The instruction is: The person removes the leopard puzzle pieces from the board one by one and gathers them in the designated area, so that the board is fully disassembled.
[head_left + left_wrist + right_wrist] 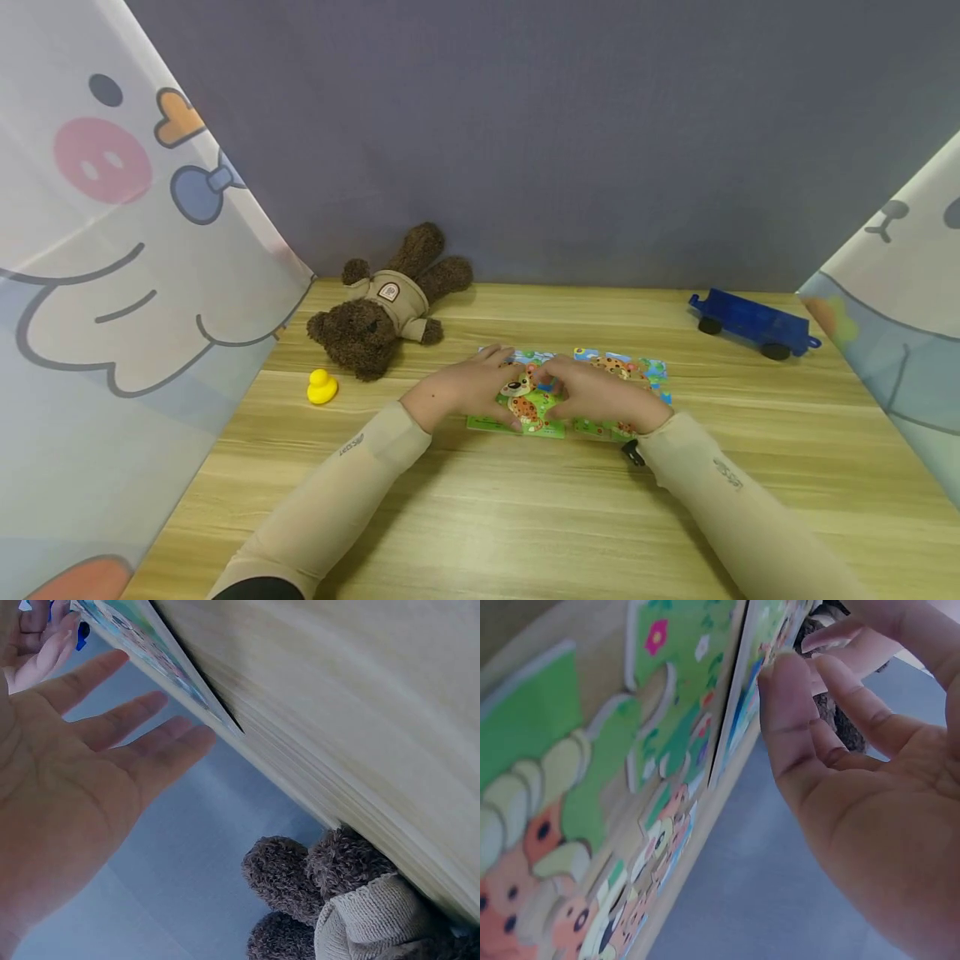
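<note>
Two flat picture puzzles lie side by side on the wooden table. The left puzzle [536,408] shows a spotted animal on green grass. My left hand [480,387] is over its left side, fingers extended and spread in the left wrist view, with nothing in the palm. My right hand [600,393] reaches across from the right puzzle [656,375], its bent fingertips above the left puzzle's right side. The right wrist view shows no piece between those fingers [791,712]. The right puzzle's pieces [607,757] lie with wooden gaps between them; my right hand partly hides it.
A brown teddy bear [390,312] in a beige top lies at the back left. Near it sits a yellow rubber duck [322,387]. A blue toy wagon [752,321] stands at the back right. A grey wall [525,150] rises behind the table, with printed cloth panels [150,275] on both sides.
</note>
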Motion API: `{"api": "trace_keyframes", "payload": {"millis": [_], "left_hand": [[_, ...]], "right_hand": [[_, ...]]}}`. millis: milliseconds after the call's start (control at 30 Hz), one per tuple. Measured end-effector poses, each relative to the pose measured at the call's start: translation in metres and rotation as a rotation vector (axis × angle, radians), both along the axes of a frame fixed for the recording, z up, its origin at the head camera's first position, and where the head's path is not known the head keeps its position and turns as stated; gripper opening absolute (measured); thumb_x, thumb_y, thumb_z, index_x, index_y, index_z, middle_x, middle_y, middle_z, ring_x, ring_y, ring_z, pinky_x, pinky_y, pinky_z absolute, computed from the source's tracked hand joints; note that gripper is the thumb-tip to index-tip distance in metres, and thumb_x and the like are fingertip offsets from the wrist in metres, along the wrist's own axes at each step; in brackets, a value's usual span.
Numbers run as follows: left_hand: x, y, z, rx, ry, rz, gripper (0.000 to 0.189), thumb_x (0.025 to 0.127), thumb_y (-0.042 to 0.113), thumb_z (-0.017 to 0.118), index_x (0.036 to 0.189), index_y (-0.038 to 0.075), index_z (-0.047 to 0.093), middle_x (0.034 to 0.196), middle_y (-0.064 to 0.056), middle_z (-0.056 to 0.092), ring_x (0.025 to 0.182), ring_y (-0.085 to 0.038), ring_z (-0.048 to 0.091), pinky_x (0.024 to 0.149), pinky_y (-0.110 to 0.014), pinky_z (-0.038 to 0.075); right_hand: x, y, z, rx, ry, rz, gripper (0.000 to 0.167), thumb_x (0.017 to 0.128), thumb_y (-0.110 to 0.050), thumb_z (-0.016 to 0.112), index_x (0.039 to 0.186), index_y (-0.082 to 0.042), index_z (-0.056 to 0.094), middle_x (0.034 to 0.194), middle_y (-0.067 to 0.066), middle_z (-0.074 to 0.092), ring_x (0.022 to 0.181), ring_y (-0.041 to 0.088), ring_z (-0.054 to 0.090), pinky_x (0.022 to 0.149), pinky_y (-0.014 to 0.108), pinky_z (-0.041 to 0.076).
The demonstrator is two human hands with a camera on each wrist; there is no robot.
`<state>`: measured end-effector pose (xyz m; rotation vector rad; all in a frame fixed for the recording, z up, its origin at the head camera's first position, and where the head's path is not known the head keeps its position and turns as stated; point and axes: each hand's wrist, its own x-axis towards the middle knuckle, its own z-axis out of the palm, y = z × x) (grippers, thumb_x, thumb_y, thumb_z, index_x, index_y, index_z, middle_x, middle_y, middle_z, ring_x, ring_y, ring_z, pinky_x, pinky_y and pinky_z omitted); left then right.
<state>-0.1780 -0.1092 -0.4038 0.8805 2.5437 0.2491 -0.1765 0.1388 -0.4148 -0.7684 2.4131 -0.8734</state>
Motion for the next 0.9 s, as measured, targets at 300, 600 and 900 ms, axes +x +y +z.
{"api": "trace_keyframes", "payload": {"millis": [300,600,900], "left_hand": [[-0.0025,0.0006,-0.0046,-0.013,0.008,0.004,0.102,0.090,0.066,0.076,0.169,0.017,0.034,0.182,-0.015,0.012,0.169,-0.043,0.008,0.136,-0.062,0.024],[-0.0017,0.0020,-0.0057,-0.027,0.029,0.000,0.105,0.089,0.065,0.078,0.170,0.017,0.032,0.181,-0.015,0.018,0.169,-0.042,0.013,0.137,-0.059,0.025],[-0.0017,0.0040,-0.0063,-0.052,0.048,0.005,0.102,0.088,0.067,0.078,0.167,0.018,0.036,0.180,-0.016,0.022,0.167,-0.042,0.019,0.136,-0.058,0.026]], "right_hand": [[-0.0010,-0.0085,-0.0034,0.071,0.036,0.005,0.045,0.089,-0.018,0.088,0.129,-0.019,0.067,0.124,0.001,0.063,0.110,0.019,0.058,0.094,0.039,0.055],[-0.0008,-0.0106,-0.0057,0.057,0.059,0.033,0.039,0.088,-0.012,0.087,0.122,-0.015,0.068,0.120,0.004,0.063,0.107,0.018,0.058,0.095,0.036,0.054],[-0.0011,-0.0097,-0.0088,0.050,0.088,0.049,0.036,0.088,-0.013,0.087,0.120,-0.015,0.070,0.116,0.003,0.062,0.105,0.017,0.056,0.092,0.033,0.053]]}}
